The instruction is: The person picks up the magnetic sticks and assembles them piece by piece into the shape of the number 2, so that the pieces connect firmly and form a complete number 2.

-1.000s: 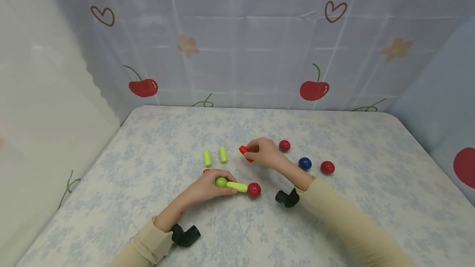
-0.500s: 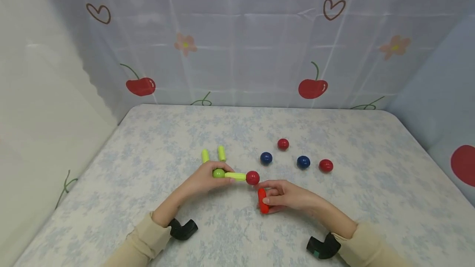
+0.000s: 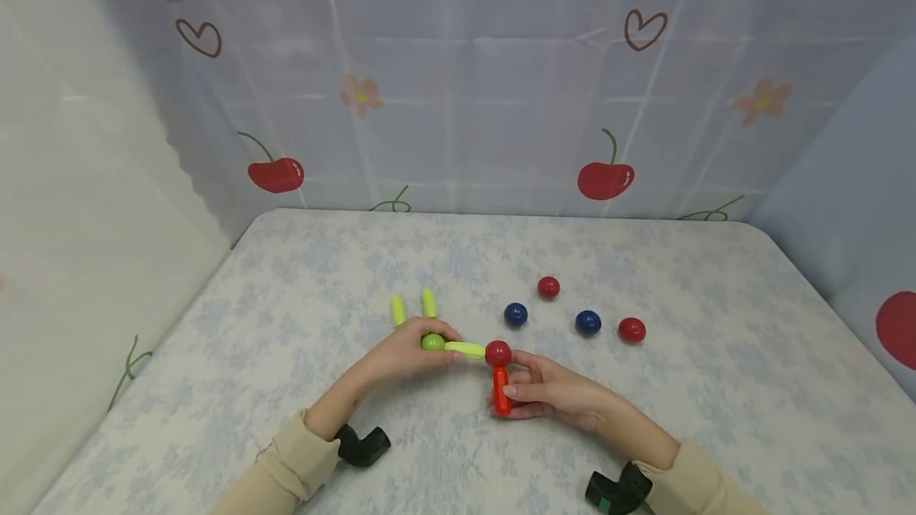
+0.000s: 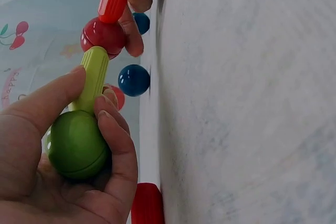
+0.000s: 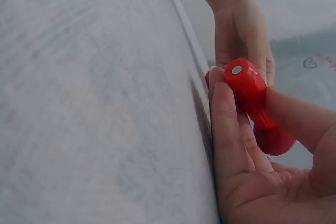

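Blue balls point(image 3: 516, 315) — beyond right fingers point(image 3: 535, 362)

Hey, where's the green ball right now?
In the head view, the green ball is just left of centre, in the left hand, at the left end of a yellow-green stick.

green ball point(image 4: 79, 148), glossy w/ a seam, touches the yellow-green rod point(image 4: 93, 74), ribbed, whose other end meets the red ball point(image 3: 498, 354), glossy & seamed too. red rod point(image 3: 502, 389), ribbed, butts on that red ball, abt sq to the yellow-green rod in head view; its free end shows a round silvery disc point(image 5: 237, 70). all 4 held in a bent chain.
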Tool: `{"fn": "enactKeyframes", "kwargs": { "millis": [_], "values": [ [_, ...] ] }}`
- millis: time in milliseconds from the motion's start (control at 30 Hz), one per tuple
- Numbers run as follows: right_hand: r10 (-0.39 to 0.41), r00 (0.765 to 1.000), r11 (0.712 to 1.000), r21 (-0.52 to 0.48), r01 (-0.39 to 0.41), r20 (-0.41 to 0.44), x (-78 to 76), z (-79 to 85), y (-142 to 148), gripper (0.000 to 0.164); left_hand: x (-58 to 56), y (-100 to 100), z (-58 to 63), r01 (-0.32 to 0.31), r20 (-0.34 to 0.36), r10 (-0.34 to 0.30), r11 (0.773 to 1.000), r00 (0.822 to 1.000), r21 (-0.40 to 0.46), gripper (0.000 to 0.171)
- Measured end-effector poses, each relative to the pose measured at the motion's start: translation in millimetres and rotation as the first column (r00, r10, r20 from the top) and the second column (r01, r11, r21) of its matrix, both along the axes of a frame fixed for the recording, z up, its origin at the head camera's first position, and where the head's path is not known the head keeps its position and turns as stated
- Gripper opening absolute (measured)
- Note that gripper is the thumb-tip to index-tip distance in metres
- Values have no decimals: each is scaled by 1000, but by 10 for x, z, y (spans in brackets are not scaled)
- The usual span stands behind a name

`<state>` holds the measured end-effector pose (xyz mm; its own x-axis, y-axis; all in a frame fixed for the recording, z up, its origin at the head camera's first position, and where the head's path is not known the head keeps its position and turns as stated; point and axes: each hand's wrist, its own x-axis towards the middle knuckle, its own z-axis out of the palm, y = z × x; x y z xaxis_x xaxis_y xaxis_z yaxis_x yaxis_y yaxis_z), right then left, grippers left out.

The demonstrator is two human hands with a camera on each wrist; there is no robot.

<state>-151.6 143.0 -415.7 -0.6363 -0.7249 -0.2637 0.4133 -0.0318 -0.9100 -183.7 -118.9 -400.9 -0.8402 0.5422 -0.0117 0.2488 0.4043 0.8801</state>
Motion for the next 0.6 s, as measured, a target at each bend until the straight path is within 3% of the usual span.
{"fn": "enactKeyframes", "kwargs": {
  "millis": [133,367,600],
  "values": [
    [-14,1000,1000,0,14,-7,1,0,-2,68,-25,14,-9,18,-20,-19,1000,1000,-18,15],
    [-122,993,992,39,122,-8,4,-13,7,60,-63,100,-42,14,-32,-16,997,999,-75,17],
    [-180,984,981,66,181,-11,34,23,72,60,-135,226,-36,83,-95,-95,989,991,-120,16]
  ]
}}
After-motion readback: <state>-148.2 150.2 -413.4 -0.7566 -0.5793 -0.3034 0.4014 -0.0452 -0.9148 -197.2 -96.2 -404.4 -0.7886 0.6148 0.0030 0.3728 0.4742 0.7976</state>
